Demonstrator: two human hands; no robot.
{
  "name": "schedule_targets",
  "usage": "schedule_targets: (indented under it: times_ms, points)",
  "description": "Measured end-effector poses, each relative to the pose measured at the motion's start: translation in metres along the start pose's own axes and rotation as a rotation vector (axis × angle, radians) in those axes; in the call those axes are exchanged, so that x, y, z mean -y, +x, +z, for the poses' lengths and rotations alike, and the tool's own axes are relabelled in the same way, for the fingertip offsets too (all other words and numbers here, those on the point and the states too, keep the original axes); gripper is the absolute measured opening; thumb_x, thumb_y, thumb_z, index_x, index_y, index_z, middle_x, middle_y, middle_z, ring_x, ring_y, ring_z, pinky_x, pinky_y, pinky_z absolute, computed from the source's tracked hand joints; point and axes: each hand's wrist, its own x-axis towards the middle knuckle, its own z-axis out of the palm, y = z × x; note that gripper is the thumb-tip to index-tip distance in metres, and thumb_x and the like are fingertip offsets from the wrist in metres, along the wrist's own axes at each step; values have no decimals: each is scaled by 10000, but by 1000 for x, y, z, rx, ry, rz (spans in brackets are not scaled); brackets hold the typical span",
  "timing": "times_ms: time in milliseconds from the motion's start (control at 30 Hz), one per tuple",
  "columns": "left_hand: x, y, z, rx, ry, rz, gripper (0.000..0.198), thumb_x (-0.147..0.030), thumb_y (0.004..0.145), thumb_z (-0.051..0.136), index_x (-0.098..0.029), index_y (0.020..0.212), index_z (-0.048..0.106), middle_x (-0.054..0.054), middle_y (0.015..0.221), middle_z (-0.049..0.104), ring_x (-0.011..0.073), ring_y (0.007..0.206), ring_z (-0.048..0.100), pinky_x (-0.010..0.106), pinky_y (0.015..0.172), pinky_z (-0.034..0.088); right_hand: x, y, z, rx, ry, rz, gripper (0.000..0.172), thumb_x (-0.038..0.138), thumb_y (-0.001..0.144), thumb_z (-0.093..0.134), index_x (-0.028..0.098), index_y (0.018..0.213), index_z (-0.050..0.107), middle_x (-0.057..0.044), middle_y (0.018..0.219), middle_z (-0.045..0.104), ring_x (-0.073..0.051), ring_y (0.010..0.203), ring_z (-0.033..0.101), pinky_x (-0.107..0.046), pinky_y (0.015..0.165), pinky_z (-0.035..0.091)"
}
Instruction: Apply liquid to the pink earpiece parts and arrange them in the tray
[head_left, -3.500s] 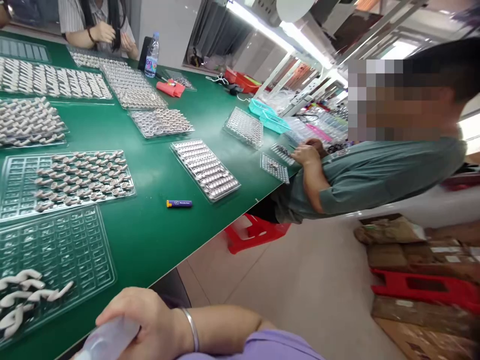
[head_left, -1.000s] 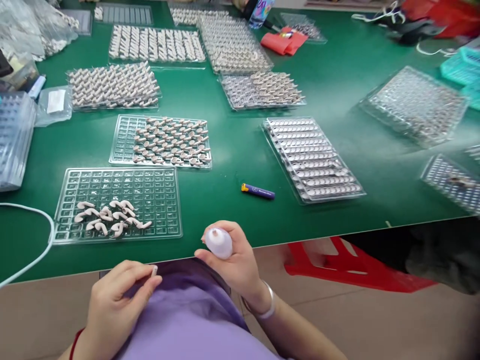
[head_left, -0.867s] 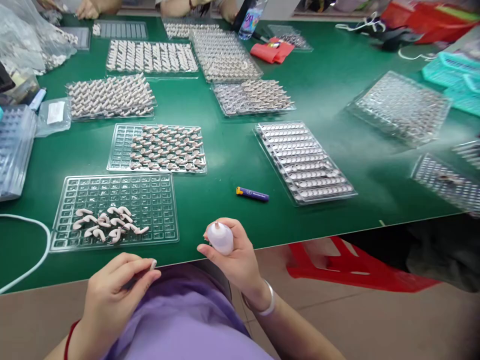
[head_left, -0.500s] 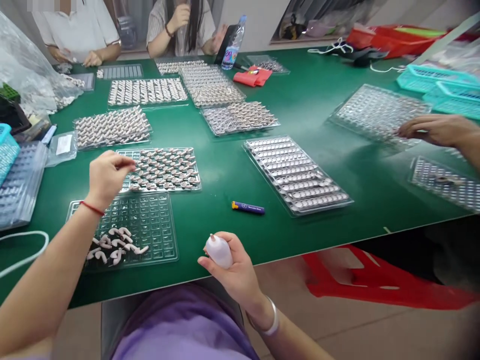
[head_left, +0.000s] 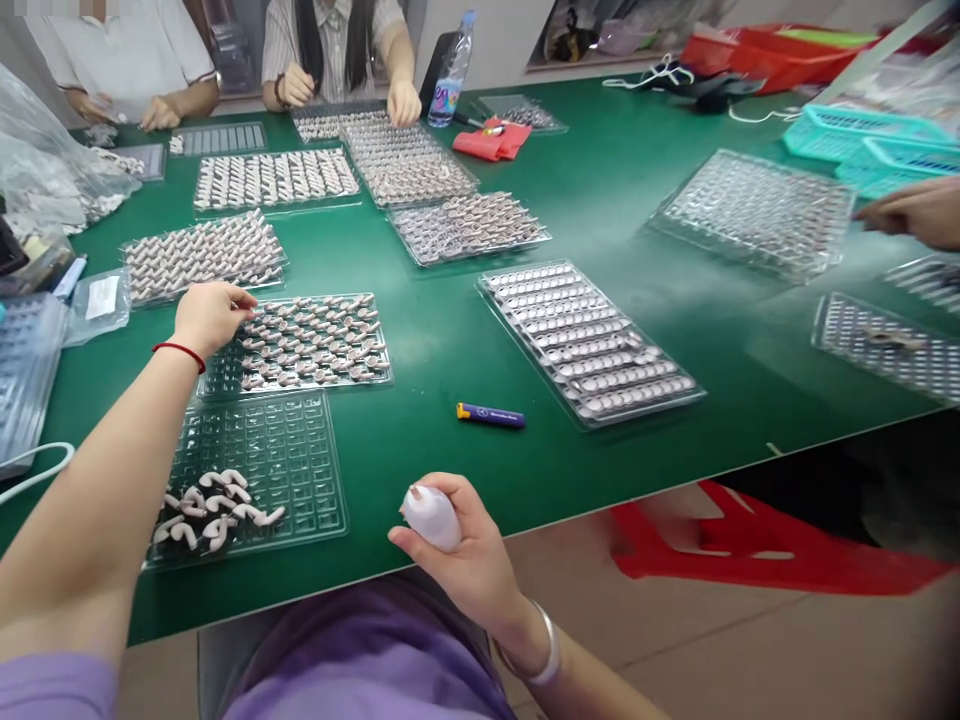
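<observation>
My right hand [head_left: 466,560] is wrapped around a small white squeeze bottle [head_left: 430,516] with its nozzle up, at the near edge of the green table [head_left: 427,340]. My left hand [head_left: 210,314] reaches out to the left end of a clear tray of small beige curved parts [head_left: 307,342], fingers pinched down on the parts; I cannot make out what they hold. Nearer me lies another clear grid tray [head_left: 259,478] with several beige parts [head_left: 214,506] in its near left corner.
More trays of parts [head_left: 585,340] cover the table. A purple lighter [head_left: 490,415] lies near the front. Two people sit at the far end beside a water bottle [head_left: 448,72]. Another person's hand [head_left: 911,212] is at the right. A red stool [head_left: 750,550] stands below.
My head turned back from the person at the right to the table. My left hand rose from my lap and reached onto the tray of beige parts. The bottle hand stayed at the edge.
</observation>
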Motion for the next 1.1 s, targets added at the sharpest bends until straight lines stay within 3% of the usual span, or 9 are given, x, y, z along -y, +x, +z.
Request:
schedule_targets:
  times_ms: [167,300,433,500,667,867,1000,1100]
  points:
    - [-3,-7,-8,-23,-3,-23,282,-354,763,642,-194,963,758,55,942,749,228,844,661,318,809,479,-2,-2,-2,-1,-21,14,317,308,750,795,253,968,571,13,805,631,-132,647,607,-213,575,521]
    - [-16,-45,-30,-66,-87,71,289,-415,791,615,-190,907,756,61,919,742,203,786,638,312,768,468,-8,-7,-4,-11,-36,58,354,374,756,789,248,985,550,-4,826,622,-143,655,590,-238,580,513]
    - [-29,-112,-48,248,-150,215,279,-489,777,622,-243,787,753,10,801,731,169,716,632,265,676,462,-12,-9,-4,18,-14,101,397,409,755,788,248,1010,530,-14,857,604,-149,667,581,-260,591,512]
    - [-30,-143,-50,421,-37,250,281,-460,821,560,-252,788,746,9,808,721,180,734,636,272,671,452,-12,-9,-3,34,-3,113,404,406,757,787,249,1021,524,-17,869,600,-149,672,578,-263,593,508]
    - [-19,-184,-39,456,190,239,343,-358,876,425,-214,921,734,68,907,669,228,807,636,321,676,469,-10,-8,0,31,3,128,415,401,752,789,246,1024,517,-14,877,596,-147,678,574,-264,606,507]
    - [-10,-186,-35,322,176,335,334,-349,909,416,-208,825,707,70,860,649,224,756,640,324,639,485,-6,-3,0,67,18,147,420,389,745,789,245,1023,510,-10,879,580,-151,702,569,-259,609,516]
    - [-16,-202,-40,33,100,407,250,-335,939,470,-192,885,667,47,893,699,198,757,668,297,652,494,1,-1,1,138,34,103,381,309,813,710,267,1100,463,-2,899,550,-131,686,540,-234,587,498]
    - [-32,-236,-35,-200,31,477,126,-222,911,584,-170,1006,650,44,935,723,173,819,682,274,783,502,5,-9,5,219,38,20,411,247,859,643,290,1189,402,9,877,541,-124,649,523,-218,546,471]
